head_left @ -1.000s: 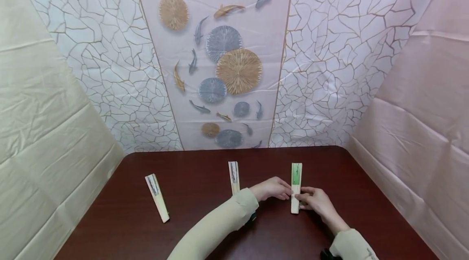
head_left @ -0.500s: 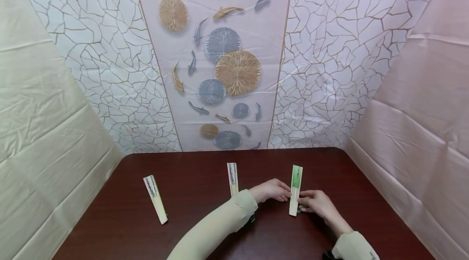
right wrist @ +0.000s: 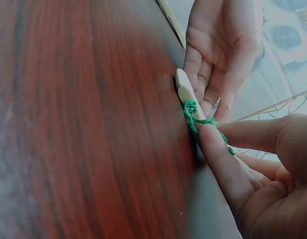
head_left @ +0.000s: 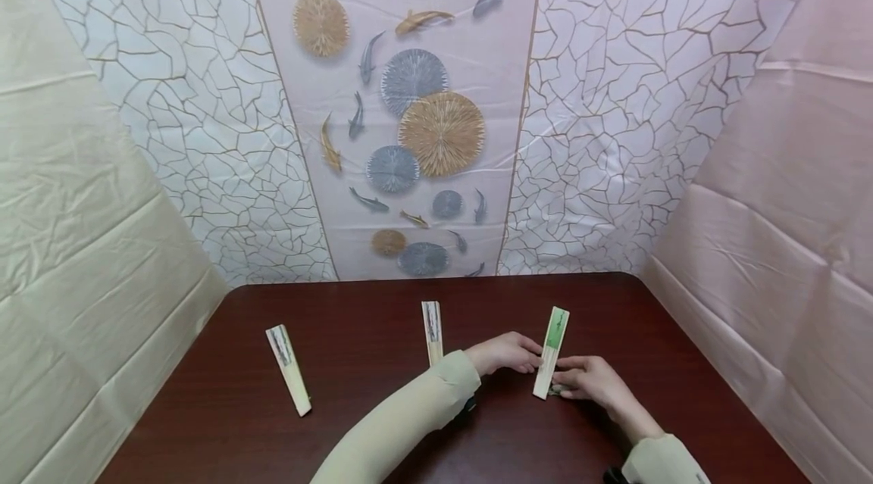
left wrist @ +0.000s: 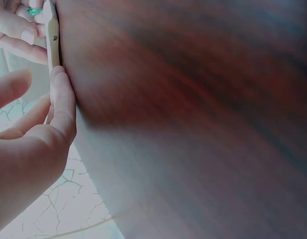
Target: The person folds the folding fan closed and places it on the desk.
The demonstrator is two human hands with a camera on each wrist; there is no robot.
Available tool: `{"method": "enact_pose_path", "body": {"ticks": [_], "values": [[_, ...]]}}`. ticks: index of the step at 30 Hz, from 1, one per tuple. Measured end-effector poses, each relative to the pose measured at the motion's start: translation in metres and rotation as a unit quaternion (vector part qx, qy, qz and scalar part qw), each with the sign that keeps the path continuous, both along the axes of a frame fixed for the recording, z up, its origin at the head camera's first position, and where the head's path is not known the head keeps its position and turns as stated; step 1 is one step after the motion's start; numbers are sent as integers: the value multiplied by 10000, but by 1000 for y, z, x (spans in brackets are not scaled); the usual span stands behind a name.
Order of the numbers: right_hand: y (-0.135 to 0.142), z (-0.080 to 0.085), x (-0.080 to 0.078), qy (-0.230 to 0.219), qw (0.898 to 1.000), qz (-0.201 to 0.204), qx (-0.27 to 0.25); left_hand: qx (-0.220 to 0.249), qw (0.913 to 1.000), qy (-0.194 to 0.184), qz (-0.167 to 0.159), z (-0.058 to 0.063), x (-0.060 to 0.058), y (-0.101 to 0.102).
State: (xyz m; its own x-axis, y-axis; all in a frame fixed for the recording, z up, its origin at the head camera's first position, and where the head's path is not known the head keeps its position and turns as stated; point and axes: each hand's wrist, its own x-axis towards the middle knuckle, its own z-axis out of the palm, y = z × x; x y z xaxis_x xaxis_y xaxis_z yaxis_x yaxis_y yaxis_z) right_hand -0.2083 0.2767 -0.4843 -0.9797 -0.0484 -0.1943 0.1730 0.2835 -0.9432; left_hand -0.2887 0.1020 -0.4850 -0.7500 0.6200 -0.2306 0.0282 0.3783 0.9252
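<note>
A folded hand fan with a green printed top and pale wooden ribs lies tilted on the table between my two hands. My left hand has its fingertips at the fan's left edge, thumb held apart from it in the left wrist view. On the other side, my right hand touches the lower right edge with extended fingers. Green cord is knotted at the fan's rivet end and trails beside the right fingertips. Another folded fan, with a grey printed top, is partly hidden behind the left forearm.
A third folded fan lies slanted on the left of the dark red-brown table. A patterned cloth rises behind the table's far edge, with plain cloth walls on both sides.
The green-topped fan has turned from nearly upright in the head view to a slant, its top going right and its lower end left. Both hands stay almost in place.
</note>
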Motion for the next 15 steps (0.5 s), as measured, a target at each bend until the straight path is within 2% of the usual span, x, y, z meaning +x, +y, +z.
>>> {"method": "enact_pose_path", "body": {"ticks": [8, 15], "values": [[1, 3, 4, -10, 9982, 544, -248, -142, 9998, 144, -79, 1, -1, 0], [4, 3, 4, -141, 9972, 703, -228, -125, 9997, 167, -102, 0, -1, 0]]}}
